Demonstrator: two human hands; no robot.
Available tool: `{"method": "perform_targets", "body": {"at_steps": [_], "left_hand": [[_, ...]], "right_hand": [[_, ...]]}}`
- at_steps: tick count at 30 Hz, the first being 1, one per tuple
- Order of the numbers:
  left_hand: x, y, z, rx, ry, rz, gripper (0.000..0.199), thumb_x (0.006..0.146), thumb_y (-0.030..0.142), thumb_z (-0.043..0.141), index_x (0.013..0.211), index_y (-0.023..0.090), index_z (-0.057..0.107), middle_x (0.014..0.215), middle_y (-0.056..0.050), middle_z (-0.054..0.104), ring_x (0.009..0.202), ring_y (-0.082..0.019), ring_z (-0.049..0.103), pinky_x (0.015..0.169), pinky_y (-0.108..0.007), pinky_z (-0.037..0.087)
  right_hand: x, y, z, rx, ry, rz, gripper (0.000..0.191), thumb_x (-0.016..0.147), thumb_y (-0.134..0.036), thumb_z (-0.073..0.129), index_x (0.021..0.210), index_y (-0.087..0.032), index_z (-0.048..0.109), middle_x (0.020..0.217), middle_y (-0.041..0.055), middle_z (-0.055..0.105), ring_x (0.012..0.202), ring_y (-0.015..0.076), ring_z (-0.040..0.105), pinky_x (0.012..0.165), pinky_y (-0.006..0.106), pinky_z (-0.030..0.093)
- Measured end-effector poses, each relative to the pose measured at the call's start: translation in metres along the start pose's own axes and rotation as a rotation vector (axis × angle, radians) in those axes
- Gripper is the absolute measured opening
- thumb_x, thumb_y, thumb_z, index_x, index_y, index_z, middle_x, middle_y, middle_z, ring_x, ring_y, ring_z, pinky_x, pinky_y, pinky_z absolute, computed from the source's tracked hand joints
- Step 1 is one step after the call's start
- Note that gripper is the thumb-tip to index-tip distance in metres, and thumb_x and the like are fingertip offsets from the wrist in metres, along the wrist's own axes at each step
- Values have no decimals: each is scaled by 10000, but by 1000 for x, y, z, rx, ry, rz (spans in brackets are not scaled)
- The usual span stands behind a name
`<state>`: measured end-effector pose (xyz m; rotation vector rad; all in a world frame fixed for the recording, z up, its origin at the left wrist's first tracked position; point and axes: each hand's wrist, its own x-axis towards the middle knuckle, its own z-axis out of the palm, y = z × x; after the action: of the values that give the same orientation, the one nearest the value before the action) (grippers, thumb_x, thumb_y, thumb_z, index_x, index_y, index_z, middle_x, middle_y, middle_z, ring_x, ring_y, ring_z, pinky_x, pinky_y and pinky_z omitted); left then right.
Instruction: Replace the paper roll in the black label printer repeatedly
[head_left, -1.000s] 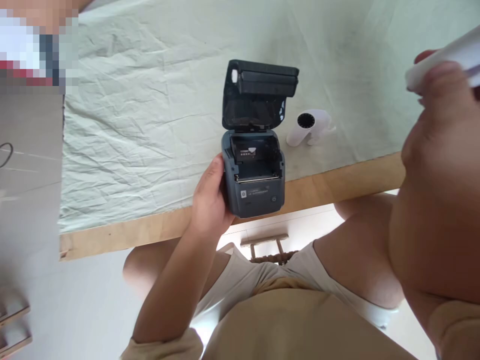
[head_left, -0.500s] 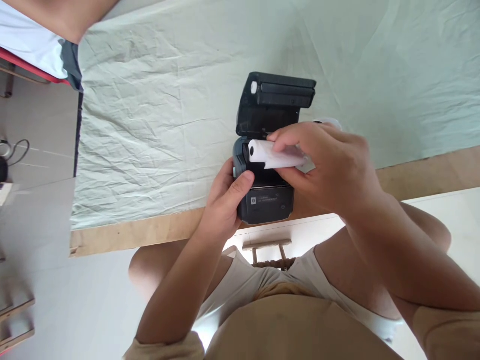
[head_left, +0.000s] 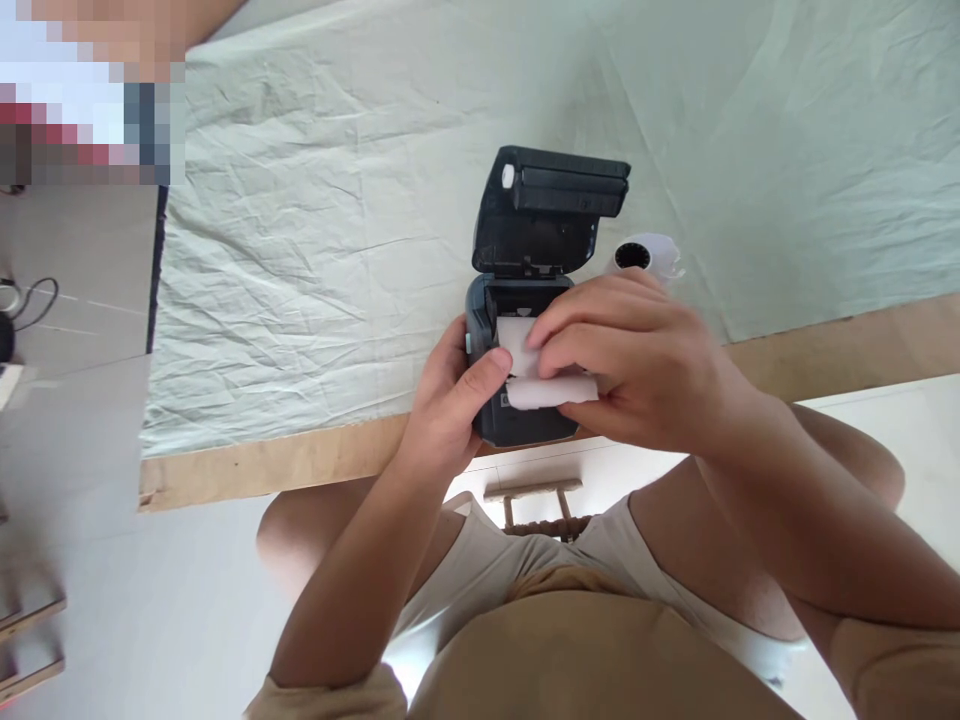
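Note:
A dark portable label printer [head_left: 491, 425] lies near the table's front edge, its lid [head_left: 525, 240] swung up and back. My left hand [head_left: 446, 400] grips the printer's left side, thumb over the rim of its paper bay. In the bay sits a white paper roll [head_left: 516, 345], with its loose end [head_left: 547, 392] lying across the printer's front part. My right hand [head_left: 637, 355] has its fingers on the roll and its thumb under the loose paper. The fingers cover the right part of the bay.
Behind my right hand stands a white cylindrical object [head_left: 660, 252] with a dark round face. A wrinkled pale green cloth [head_left: 315, 250] covers the table, leaving a wooden front edge [head_left: 285, 465]. A blurred-out person [head_left: 75, 60] is at the upper left.
My right hand has lowered the paper roll into the printer's bay, and its paper end now extends toward me. My left hand still holds the printer. The white cylinder is more exposed.

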<state>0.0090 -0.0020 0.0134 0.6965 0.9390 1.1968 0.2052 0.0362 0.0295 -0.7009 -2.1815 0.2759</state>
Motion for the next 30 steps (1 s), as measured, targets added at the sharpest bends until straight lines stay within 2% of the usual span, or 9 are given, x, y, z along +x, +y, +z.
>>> {"method": "perform_targets", "body": {"at_steps": [2,6,11,15,17,20,23,28,30], "left_hand": [[0,1,1,14,14,8,520,816,580,1034,1089,219,776,983,-65,840,878,-265,832,681,-325,660],[1,4,4,36,37,-1,517,738,508,1097,1016,219,771,897,-16,795,747,-176,739,663,-271,626],[0,5,3,87,81,-43,533,672,370,1108,1046,232,755,936,-24,813,799,-216,761,684,-299,656],[-1,3,2,83,105,-20,621,627,297,1112,1133,247,755,1046,-44,823,939,-275,814,794,-364,713],[-1,2,2,78,113,-3,629,625,287,1108,1140,259,748,1077,-45,821,981,-293,822,830,-386,720],[-1,2,3,90,120,6,598,636,311,1104,1110,263,743,1065,-42,816,944,-277,810,814,-373,703],[0,2,3,102,114,18,583,631,322,1113,1078,259,744,1043,-35,807,905,-254,797,772,-341,681],[0,2,3,71,97,16,590,636,273,1099,1111,254,749,1002,-23,804,857,-227,783,735,-315,683],[0,2,3,85,113,-1,616,639,283,1096,1139,259,738,1023,-31,812,885,-255,805,749,-343,700]], "right_hand": [[-3,1,1,24,-36,-36,156,1012,-170,685,941,-268,586,1062,-22,833,976,198,768,880,421,519],[-7,3,1,63,-29,-95,200,1087,-329,707,937,-267,590,1088,-6,838,1035,229,779,905,466,529],[0,5,-7,64,132,-24,135,1043,-232,696,954,-294,616,963,0,798,860,215,761,803,446,579],[6,4,-16,-60,277,152,172,989,-144,664,974,-310,620,925,23,755,889,246,760,797,447,606],[5,5,-18,-71,212,171,152,1007,-172,684,992,-311,624,968,28,760,918,249,756,796,443,597],[0,10,-18,-24,25,48,141,1021,-274,775,1049,-303,640,1050,9,778,902,226,727,800,432,564],[-6,16,-15,-68,-82,-1,184,1045,-380,798,1098,-301,640,1108,11,767,915,233,694,811,435,526],[-8,14,-15,-116,-114,70,278,1042,-450,821,1129,-297,606,1124,39,729,962,256,700,840,439,548],[-5,11,-17,-97,-43,90,292,1028,-446,819,1146,-288,604,1189,75,719,1056,280,728,875,453,586]]}}
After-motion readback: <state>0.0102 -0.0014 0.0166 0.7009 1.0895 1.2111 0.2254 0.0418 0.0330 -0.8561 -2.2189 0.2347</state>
